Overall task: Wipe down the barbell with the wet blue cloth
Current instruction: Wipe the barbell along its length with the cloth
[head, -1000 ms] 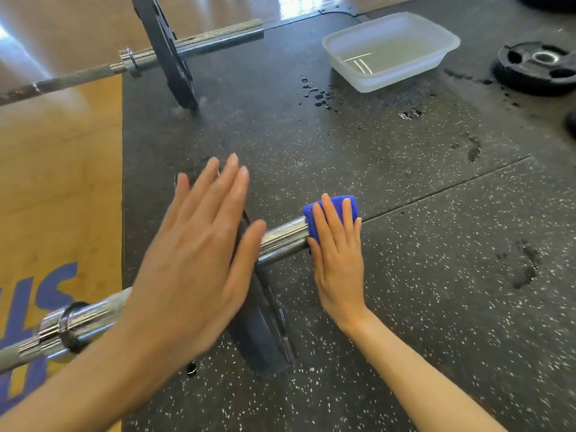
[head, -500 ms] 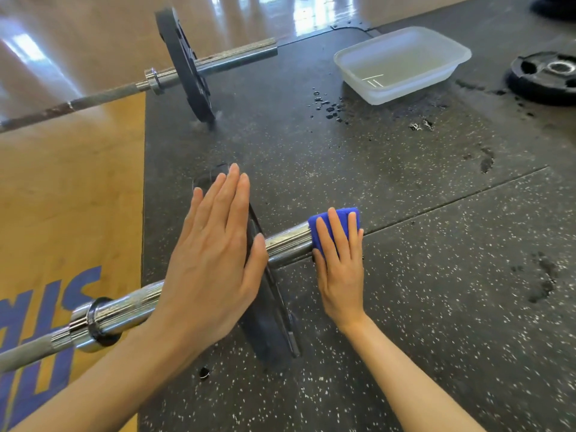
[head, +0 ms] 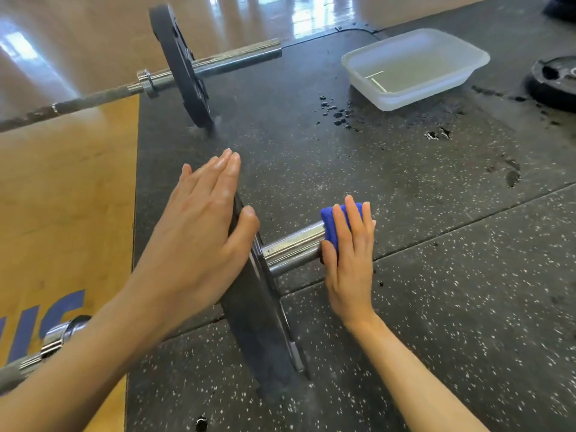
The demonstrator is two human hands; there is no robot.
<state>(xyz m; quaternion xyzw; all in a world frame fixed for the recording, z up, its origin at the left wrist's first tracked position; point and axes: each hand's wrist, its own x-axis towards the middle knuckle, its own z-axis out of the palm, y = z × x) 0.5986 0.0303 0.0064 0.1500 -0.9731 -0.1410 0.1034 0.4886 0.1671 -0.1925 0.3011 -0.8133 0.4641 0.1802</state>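
Two bare arms came into view. The left arm [head: 93,353] came in from about 8 o'clock and the right arm [head: 414,369] from about 5 o'clock. No sleeves showed on them, right up to the edge of the view. The left hand [head: 199,232] and the right hand [head: 350,260] wore no gloves. There were no rings on the fingers and no watch or band on the wrists. The fingernails were short and plain.
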